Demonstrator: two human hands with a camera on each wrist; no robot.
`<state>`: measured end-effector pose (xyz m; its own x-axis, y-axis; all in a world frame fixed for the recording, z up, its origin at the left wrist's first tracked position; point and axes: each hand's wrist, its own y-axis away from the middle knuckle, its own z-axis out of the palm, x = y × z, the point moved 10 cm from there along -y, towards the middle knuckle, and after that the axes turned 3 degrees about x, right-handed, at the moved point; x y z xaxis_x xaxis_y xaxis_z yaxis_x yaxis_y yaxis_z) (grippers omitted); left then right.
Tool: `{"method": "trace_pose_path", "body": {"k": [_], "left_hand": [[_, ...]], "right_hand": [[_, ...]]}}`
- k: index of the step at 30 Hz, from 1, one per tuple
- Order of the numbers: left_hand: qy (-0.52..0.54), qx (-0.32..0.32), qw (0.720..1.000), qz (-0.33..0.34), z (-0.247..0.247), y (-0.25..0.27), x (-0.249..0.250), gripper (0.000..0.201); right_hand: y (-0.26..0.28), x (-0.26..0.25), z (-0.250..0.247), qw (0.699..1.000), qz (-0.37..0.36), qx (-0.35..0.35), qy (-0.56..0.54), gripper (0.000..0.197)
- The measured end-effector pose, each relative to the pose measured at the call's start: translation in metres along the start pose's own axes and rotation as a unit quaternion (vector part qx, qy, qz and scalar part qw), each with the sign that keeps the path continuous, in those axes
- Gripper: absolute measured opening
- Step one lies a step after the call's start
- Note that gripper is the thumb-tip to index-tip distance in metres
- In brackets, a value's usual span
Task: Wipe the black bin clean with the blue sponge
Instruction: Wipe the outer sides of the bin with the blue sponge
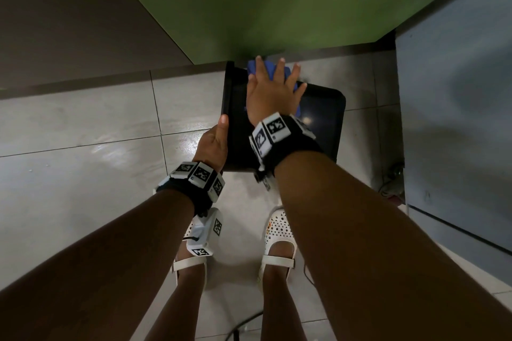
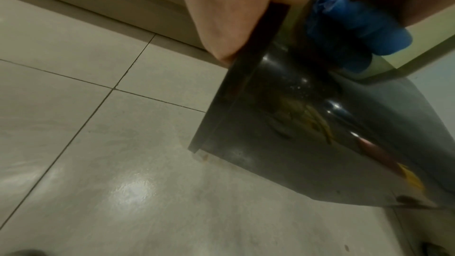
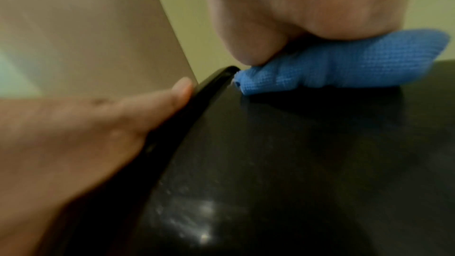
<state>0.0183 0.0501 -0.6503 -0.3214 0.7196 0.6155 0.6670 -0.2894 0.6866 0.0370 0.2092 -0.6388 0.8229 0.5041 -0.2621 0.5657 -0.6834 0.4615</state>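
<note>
Nearest you, your two feet in white perforated shoes (image 1: pixel 278 241) stand on the pale tiled floor (image 1: pixel 83 130), and each wrist carries a black band set with square black-and-white marker tiles (image 1: pixel 198 174); their patterns are codes, not words you can read. Your left hand (image 1: pixel 212 144) has its grip closed on the rim of the one black bin (image 1: pixel 324 119), which is tilted onto its side with the rim to the left: the thumb lies along the rim's edge, and the left wrist view shows the thumb (image 2: pixel 221 17) clamped against the rim band, while the other fingers are out of sight. Beyond it, your right hand (image 1: pixel 273 91) lies flat with fingers spread and straight, its grip open, pressing the single blue sponge (image 1: pixel 256 68) down on the bin's upturned side at the far end near the rim. The right wrist view shows the sponge (image 3: pixel 332 67) squeezed between palm and bin, its woven surface bulging out. No label or writing shows clearly on the bin; only glossy highlights and some yellowish smears (image 2: pixel 317 122) on its wall. Farthest off, a green wall (image 1: pixel 263 0) meets the floor.
</note>
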Motion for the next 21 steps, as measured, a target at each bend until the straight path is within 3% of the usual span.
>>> {"method": "trace_pose_path", "body": {"k": [2, 6, 9, 12, 15, 18, 21], "left_hand": [[-0.002, 0.006, 1.000, 0.001, 0.000, 0.000, 0.002, 0.055], [0.025, 0.020, 0.999, -0.016, -0.001, 0.001, -0.005, 0.058], [0.031, 0.027, 0.999, -0.029, -0.001, 0.004, -0.005, 0.059], [0.022, 0.029, 0.999, -0.037, -0.003, 0.006, 0.000, 0.055], [0.013, 0.030, 0.999, -0.038, -0.004, 0.007, -0.001, 0.052], [0.007, 0.027, 0.999, -0.040, -0.003, 0.009, -0.003, 0.052], [0.035, -0.031, 0.996, -0.079, 0.003, 0.004, -0.006, 0.059]], "right_hand": [[0.004, -0.007, 0.000, 1.000, -0.018, 0.010, -0.003, 0.047], [0.060, -0.019, 0.022, 0.990, -0.133, 0.051, 0.011, 0.049], [0.079, 0.006, 0.031, 0.987, -0.141, 0.065, 0.045, 0.049], [0.076, 0.053, 0.024, 0.994, -0.076, 0.066, 0.036, 0.050], [0.075, 0.107, 0.017, 0.995, 0.072, 0.067, 0.004, 0.053], [0.080, 0.136, 0.015, 0.973, 0.217, 0.067, -0.041, 0.055], [0.080, 0.136, 0.016, 0.967, 0.237, 0.077, -0.043, 0.055]]}}
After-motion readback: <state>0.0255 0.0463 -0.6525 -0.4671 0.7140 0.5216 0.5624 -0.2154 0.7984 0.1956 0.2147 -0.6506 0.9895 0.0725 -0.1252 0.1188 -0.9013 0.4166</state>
